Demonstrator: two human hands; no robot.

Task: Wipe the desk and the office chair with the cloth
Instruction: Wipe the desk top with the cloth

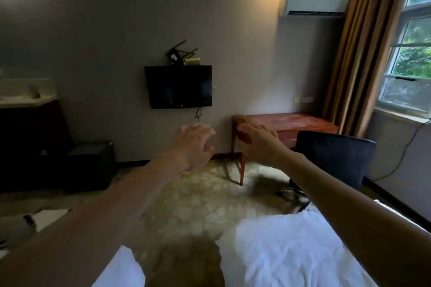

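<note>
Reddish-brown glossy wooden bench (pixel 291 121) with thin legs stands against the grey wall (pixel 251 65); the dark blue fabric office chair (pixel 333 158) is just before it. Both the left hand (pixel 193 147) and the right hand (pixel 258 144) are raised, fingers loosely spread, holding nothing.

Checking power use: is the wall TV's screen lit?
No, the wall TV has a dark screen with no picture on it.
</note>
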